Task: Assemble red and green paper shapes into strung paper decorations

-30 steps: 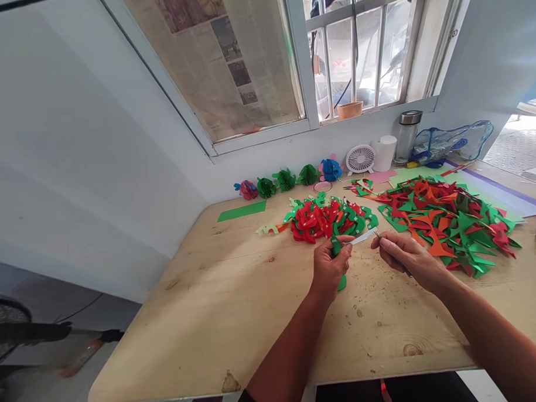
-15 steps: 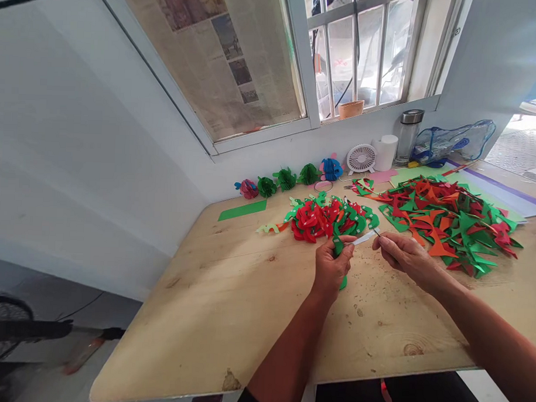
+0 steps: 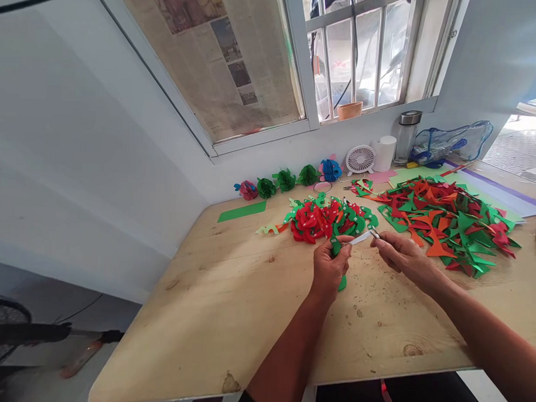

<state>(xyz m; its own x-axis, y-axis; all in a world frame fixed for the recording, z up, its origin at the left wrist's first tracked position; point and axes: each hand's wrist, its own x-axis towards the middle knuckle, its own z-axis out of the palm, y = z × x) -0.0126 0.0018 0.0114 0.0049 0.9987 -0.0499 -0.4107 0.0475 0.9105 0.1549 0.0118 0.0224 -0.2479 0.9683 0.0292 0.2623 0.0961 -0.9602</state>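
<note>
My left hand is closed on a curved green paper cutout with small pale squares on it. A narrow white strip sticks out from the same fingers towards the right. My right hand pinches slim metal tweezers, whose tip is at the strip's far end; whether it grips the strip is too small to tell. Just behind my hands lies a heap of red and green paper cutouts, several with pale squares on them.
A large pile of red, orange and green paper scraps lies to the right. Along the wall stand folded-paper figures, a small white fan, a white roll and a glass bottle. A green strip lies at back left.
The tweezers' tip has shifted slightly left and down at the end of the white strip, and shows more clearly. My left hand keeps its hold; the view has moved slightly.
</note>
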